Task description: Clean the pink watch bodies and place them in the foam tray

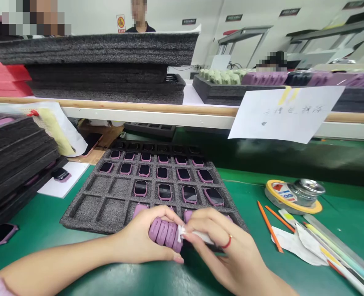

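My left hand (145,240) is closed round a short row of purple watch cases (165,233), pressed side by side above the front edge of a black foam tray. Pinched between the thumb and fingers of my right hand (222,242) is a small white cloth (181,232), which touches the end case of the row. The foam tray (114,209) lies beyond both hands. Purple-framed watches with dark screens (165,191) fill many of its pockets, while several pockets at the front left are bare. My hands cover part of its front row.
On the right lie a metal-capped jar (308,189) by a yellow tape roll (271,195), orange sticks (270,226) and white wipes (302,246). Stacked foam trays (12,156) stand left, near a loose watch (2,233). A shelf (157,111) crosses behind; people are beyond it.
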The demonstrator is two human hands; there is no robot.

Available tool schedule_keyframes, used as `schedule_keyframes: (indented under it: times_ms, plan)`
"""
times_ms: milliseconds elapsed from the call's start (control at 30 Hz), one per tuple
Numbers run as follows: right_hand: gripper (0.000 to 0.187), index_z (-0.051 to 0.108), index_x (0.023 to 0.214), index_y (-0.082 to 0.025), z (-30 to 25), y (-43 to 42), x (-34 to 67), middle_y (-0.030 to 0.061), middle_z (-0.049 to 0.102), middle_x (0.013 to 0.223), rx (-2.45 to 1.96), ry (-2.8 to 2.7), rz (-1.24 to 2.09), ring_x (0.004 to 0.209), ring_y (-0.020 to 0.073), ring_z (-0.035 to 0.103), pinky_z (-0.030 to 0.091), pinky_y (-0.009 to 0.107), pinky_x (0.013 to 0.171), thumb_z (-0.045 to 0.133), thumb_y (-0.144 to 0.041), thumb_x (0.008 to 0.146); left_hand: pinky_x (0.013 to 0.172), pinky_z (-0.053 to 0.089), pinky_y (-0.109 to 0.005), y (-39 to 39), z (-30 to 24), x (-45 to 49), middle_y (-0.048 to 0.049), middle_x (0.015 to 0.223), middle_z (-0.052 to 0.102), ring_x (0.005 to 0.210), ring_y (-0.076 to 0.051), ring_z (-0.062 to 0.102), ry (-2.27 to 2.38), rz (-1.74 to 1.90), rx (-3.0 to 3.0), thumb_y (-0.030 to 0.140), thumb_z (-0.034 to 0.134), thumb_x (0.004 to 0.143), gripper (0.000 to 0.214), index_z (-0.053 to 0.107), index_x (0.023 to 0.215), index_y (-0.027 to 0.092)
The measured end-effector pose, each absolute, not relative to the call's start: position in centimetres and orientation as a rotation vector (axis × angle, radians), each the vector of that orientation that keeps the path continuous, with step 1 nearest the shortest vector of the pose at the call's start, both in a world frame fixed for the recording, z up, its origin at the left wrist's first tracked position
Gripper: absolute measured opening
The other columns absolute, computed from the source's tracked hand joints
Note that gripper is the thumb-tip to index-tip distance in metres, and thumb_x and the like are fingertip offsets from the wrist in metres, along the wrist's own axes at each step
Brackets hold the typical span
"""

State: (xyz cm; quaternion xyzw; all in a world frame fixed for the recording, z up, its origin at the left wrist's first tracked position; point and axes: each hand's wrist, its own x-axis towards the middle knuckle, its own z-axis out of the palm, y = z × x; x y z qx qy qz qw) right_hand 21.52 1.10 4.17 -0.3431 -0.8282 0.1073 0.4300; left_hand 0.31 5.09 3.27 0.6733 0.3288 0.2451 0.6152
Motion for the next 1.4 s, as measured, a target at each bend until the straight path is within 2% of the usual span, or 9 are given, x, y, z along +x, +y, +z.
schedule_keyframes:
  times_ms: [267,467,700,867,1000,1200,1400]
  plan:
    - [0.016,0.058,0.105,-0.02,4.1,1.39,21.57,0.0034,0.064,0.091,-0.863,-2.035,0.309,0.083,0.0138,0.065,0.056,0.024,0.075,0.053,-0.008,0.097,0.097,0.051,-0.04,5.06,3.64,0.4,-0.0074,0.118,0.073,0.108,-0.024,0.069,0.701,0.497,1.428,0.014,0.09,0.062,0.079,0.052,0.13,0.025]
    - [0.016,0.06,0.105,-0.02,3.74,1.27,21.56,0.0043,0.064,0.095,-0.876,-2.105,0.338,0.084,0.0136,0.064,0.057,0.025,0.077,0.052,-0.008,0.097,0.099,0.051,-0.04,5.14,3.81,0.4,-0.008,0.121,0.072,0.109,-0.024,0.069,0.7,0.481,1.434,0.014,0.088,0.066,0.074,0.053,0.131,0.024]
    - [0.016,0.058,0.102,-0.023,4.09,1.25,21.47,0.0022,0.064,0.089,-0.878,-2.023,0.415,0.081,0.0146,0.065,0.057,0.025,0.073,0.052,-0.01,0.097,0.105,0.048,-0.043,5.13,3.73,0.28,-0.0071,0.12,0.073,0.114,-0.026,0.068,0.693,0.476,1.466,0.014,0.089,0.064,0.083,0.051,0.137,0.026]
    - [0.016,0.059,0.101,-0.024,4.08,1.19,21.33,0.0026,0.064,0.093,-0.915,-2.058,0.484,0.085,0.0146,0.065,0.056,0.026,0.078,0.052,-0.01,0.098,0.108,0.045,-0.044,5.07,3.6,0.31,-0.0086,0.124,0.072,0.12,-0.027,0.065,0.692,0.501,1.492,0.015,0.089,0.065,0.079,0.053,0.135,0.024]
    - [0.013,0.058,0.096,-0.022,4.07,1.54,21.69,0.0027,0.063,0.088,-0.969,-2.037,0.451,0.078,0.0145,0.064,0.055,0.026,0.072,0.052,-0.011,0.098,0.107,0.046,-0.044,5.06,3.47,0.24,-0.0086,0.122,0.073,0.118,-0.027,0.066,0.687,0.495,1.492,0.016,0.091,0.062,0.082,0.053,0.134,0.025]
    - [0.013,0.059,0.099,-0.022,3.95,1.03,21.1,0.0037,0.064,0.091,-0.883,-2.063,0.359,0.082,0.0145,0.065,0.057,0.025,0.076,0.052,-0.011,0.098,0.101,0.05,-0.041,5.2,3.43,0.32,-0.0084,0.12,0.073,0.111,-0.025,0.069,0.675,0.524,1.481,0.017,0.09,0.064,0.076,0.055,0.131,0.023]
    - [0.015,0.06,0.097,-0.022,4.24,1.29,21.81,0.0034,0.066,0.086,-0.918,-2.013,0.199,0.079,0.0157,0.067,0.058,0.026,0.071,0.052,-0.01,0.096,0.102,0.049,-0.04,5.15,3.28,0.15,-0.0077,0.117,0.073,0.11,-0.024,0.068,0.692,0.505,1.51,0.017,0.09,0.064,0.076,0.054,0.13,0.023]
